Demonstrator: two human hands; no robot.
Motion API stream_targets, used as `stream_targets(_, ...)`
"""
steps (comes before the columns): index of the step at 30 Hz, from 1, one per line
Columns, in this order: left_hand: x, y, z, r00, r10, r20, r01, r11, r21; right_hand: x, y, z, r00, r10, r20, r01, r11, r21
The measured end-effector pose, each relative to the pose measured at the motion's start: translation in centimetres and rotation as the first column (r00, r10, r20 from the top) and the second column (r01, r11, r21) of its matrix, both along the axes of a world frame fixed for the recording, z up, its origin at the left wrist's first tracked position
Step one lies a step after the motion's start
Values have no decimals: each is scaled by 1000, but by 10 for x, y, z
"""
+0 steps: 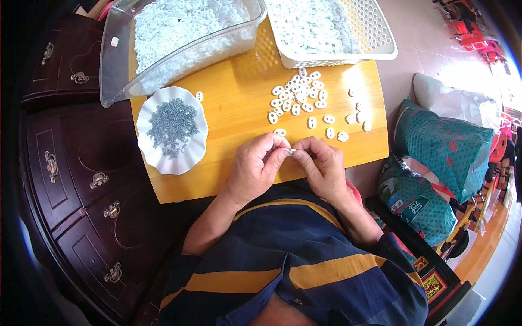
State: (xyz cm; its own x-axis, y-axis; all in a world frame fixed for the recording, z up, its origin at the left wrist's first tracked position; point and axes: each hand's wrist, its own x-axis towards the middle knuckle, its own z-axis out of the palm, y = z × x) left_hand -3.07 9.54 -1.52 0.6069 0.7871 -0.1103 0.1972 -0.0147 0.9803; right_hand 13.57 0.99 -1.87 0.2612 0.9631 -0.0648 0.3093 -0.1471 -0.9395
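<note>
My left hand (260, 165) and my right hand (324, 165) meet at the near edge of a small wooden table (239, 103). Between their fingertips they pinch one small white plastic piece (292, 152); most of it is hidden by the fingers. Just beyond the hands lies a loose scatter of similar white oval pieces (298, 98) on the table top. To the left stands a white scalloped dish (144, 136) with a heap of small grey screws (173, 126).
A clear plastic tub (117, 65) full of white pieces stands at the back left, a white perforated basket (375, 32) of the same at the back right. Dark wooden drawers (81, 185) lie left; green-patterned bags (440, 146) sit right.
</note>
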Motion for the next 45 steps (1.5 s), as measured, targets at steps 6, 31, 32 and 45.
stream_targets(6,2,-2,2,998,28,-54,-21,991,130,-6,2,0,999,-16,45,16,1000,0)
stream_targets(31,-9,7,-8,986,87,142,-63,984,-166,-8,0,-5,899,-112,-422,71,991,-114)
stream_targets(32,-10,10,-9,977,135,165,-107,980,-171,-6,-1,-7,900,-115,-421,74,991,-113)
stream_targets(45,9,21,-7,928,91,-361,163,774,612,12,-5,-7,877,-174,-448,107,979,-172)
